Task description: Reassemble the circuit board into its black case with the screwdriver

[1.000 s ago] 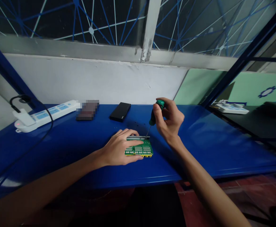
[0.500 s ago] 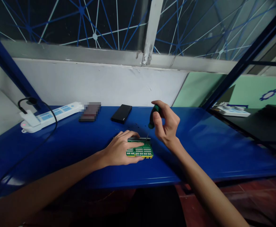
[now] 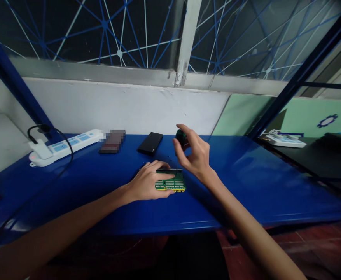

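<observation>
Shifted leftward: right hand point(image 3: 198, 153), fingers closed around screwdriver point(image 3: 180, 137). Left hand point(image 3: 147, 181) clamps circuit board point(image 3: 170, 183). Driver work appears unfinished; amount completed cannot be told.

Right hand point(image 3: 198, 152) shifted left, screwdriver point(image 3: 181, 137) standing more upright

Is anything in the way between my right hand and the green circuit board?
Nothing visible stands between your right hand and the right end of the green circuit board except the screwdriver in that hand. Your left hand covers the board's left part.
</observation>
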Demonstrator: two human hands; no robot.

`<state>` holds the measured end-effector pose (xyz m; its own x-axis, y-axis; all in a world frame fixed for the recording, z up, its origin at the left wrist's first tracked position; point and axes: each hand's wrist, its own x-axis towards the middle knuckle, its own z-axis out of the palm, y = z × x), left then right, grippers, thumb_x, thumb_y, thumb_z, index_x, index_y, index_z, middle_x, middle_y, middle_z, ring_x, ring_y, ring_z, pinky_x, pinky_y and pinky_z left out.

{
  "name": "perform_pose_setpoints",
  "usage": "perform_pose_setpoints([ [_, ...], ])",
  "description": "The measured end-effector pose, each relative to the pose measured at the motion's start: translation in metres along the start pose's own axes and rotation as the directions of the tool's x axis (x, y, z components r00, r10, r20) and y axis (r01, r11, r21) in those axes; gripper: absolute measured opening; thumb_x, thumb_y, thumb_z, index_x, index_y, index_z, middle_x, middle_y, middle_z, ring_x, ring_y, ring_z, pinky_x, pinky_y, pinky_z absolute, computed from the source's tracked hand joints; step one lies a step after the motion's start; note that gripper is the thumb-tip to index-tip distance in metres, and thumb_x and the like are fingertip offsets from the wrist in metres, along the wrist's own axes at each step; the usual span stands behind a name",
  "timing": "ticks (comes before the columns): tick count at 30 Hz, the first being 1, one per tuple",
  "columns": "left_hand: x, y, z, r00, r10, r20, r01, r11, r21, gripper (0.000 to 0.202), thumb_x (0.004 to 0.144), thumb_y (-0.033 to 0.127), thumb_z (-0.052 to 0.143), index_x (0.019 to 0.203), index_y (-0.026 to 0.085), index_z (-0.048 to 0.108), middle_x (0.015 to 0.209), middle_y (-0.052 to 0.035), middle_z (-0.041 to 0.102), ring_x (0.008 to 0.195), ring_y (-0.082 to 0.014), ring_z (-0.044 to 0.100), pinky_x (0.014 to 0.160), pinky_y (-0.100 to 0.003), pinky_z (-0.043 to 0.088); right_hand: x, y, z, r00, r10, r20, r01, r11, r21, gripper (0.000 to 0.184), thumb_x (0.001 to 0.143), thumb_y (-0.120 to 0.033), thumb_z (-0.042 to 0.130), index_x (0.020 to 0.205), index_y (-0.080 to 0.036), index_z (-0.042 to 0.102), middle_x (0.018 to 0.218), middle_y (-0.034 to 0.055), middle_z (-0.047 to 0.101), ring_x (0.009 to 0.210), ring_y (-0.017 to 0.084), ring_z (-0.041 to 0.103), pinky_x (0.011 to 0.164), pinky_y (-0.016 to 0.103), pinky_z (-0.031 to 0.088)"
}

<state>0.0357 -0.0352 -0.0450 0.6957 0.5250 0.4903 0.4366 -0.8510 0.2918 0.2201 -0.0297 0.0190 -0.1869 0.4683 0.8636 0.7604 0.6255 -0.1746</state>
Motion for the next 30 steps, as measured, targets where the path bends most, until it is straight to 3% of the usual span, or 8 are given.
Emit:
perform_pose_setpoints([
  [5, 0.001, 0.000, 0.000, 1.000, 0.002, 0.009, -0.002, 1.000, -0.002, 0.041, 0.076, 0.045, 0.070, 0.114, 0.028, 0.068, 0.118, -0.0098, 0.059, 0.105, -0.0264, 0.058, 0.090, -0.046, 0.045, 0.012, 0.006, 0.009, 0.999, -0.008, 0.048, 0.016, 0.986, -0.163, 0.034, 0.087, -0.041, 0.052, 0.112, -0.020, 0.059, 0.088, 0.0067, 0.065, 0.066, 0.016, 0.057, 0.055, 0.029, 0.041],
  [9, 0.001, -0.001, 0.000, 1.000, 0.006, 0.025, -0.006, 1.000, 0.000, 0.041, 0.077, 0.046, 0.069, 0.113, 0.027, 0.068, 0.118, -0.0100, 0.058, 0.104, -0.0263, 0.058, 0.089, -0.046, 0.045, 0.009, 0.009, 0.011, 0.998, 0.018, 0.062, -0.012, 0.996, -0.086, 0.036, 0.092, -0.032, 0.041, 0.123, -0.018, 0.052, 0.095, 0.0072, 0.066, 0.065, 0.015, 0.059, 0.059, 0.029, 0.045],
  [14, 0.002, -0.001, -0.002, 0.999, 0.013, 0.033, -0.014, 1.000, 0.015, 0.043, 0.077, 0.046, 0.069, 0.116, 0.028, 0.066, 0.119, -0.0091, 0.058, 0.104, -0.0264, 0.057, 0.088, -0.047, 0.045, -0.001, 0.008, 0.005, 0.998, 0.059, -0.015, -0.060, 0.993, -0.100, 0.039, 0.086, -0.038, 0.053, 0.121, -0.021, 0.053, 0.093, 0.0073, 0.065, 0.068, 0.017, 0.059, 0.061, 0.031, 0.046],
  [18, 0.001, -0.001, -0.002, 0.999, 0.029, 0.030, -0.030, 0.999, 0.030, 0.043, 0.079, 0.047, 0.067, 0.116, 0.025, 0.066, 0.120, -0.0104, 0.058, 0.105, -0.0268, 0.057, 0.088, -0.048, 0.044, -0.004, 0.009, 0.001, 0.998, 0.070, 0.002, -0.069, 0.997, -0.028, 0.039, 0.089, -0.031, 0.046, 0.126, -0.019, 0.050, 0.098, 0.0080, 0.064, 0.066, 0.016, 0.059, 0.063, 0.032, 0.048],
  [22, 0.000, -0.001, -0.002, 0.999, 0.045, 0.018, -0.046, 0.998, 0.037, 0.044, 0.080, 0.049, 0.066, 0.115, 0.022, 0.066, 0.122, -0.0118, 0.057, 0.109, -0.0274, 0.056, 0.091, -0.048, 0.043, -0.006, 0.012, 0.002, 0.991, 0.116, -0.065, -0.116, 0.993, 0.005, 0.043, 0.089, -0.032, 0.049, 0.131, -0.023, 0.046, 0.092, 0.0048, 0.064, 0.060, 0.014, 0.056, 0.063, 0.031, 0.049],
  [26, 0.001, 0.000, -0.004, 0.995, 0.101, -0.025, -0.099, 0.994, 0.043, 0.048, 0.079, 0.049, 0.067, 0.118, 0.023, 0.063, 0.126, -0.0128, 0.055, 0.114, -0.0289, 0.053, 0.091, -0.049, 0.043, -0.006, 0.015, 0.001, 0.995, 0.074, -0.064, -0.077, 0.996, -0.038, 0.038, 0.087, -0.037, 0.054, 0.121, -0.020, 0.055, 0.086, 0.0046, 0.061, 0.061, 0.014, 0.054, 0.058, 0.029, 0.048],
  [30, 0.001, 0.003, -0.008, 0.989, 0.140, -0.045, -0.139, 0.990, 0.029, 0.049, 0.080, 0.051, 0.066, 0.118, 0.021, 0.063, 0.117, -0.0116, 0.062, 0.108, -0.0267, 0.056, 0.090, -0.046, 0.042, -0.006, 0.016, 0.000, 0.998, 0.046, -0.053, -0.047, 0.999, -0.016, 0.038, 0.093, -0.028, 0.042, 0.129, -0.018, 0.050, 0.092, 0.0057, 0.063, 0.069, 0.014, 0.057, 0.062, 0.028, 0.048],
])
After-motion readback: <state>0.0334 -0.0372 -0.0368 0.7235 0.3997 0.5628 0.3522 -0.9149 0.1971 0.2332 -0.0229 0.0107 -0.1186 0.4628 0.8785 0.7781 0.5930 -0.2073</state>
